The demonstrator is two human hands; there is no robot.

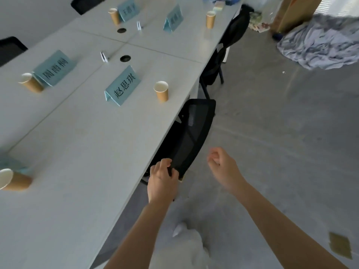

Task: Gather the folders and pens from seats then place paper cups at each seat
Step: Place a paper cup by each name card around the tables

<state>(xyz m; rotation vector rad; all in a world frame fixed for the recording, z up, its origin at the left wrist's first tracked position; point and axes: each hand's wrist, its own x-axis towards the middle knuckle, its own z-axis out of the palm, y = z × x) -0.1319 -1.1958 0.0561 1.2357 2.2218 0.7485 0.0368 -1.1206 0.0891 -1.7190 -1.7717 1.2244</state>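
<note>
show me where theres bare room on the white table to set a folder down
Bare: the white table between the nearest teal name card and the near-left brown paper cup, out to the edge by the black mesh chair. Crowded: around the cable holes, clips and far cards.

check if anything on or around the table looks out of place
On the table nothing stands out: each paper cup is upright. Off it, a rumpled grey cloth is heaped on the floor, and a scrap lies there too.

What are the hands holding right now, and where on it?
The left hand grips the black chair by its backrest's top edge. The right hand holds nothing.
</note>
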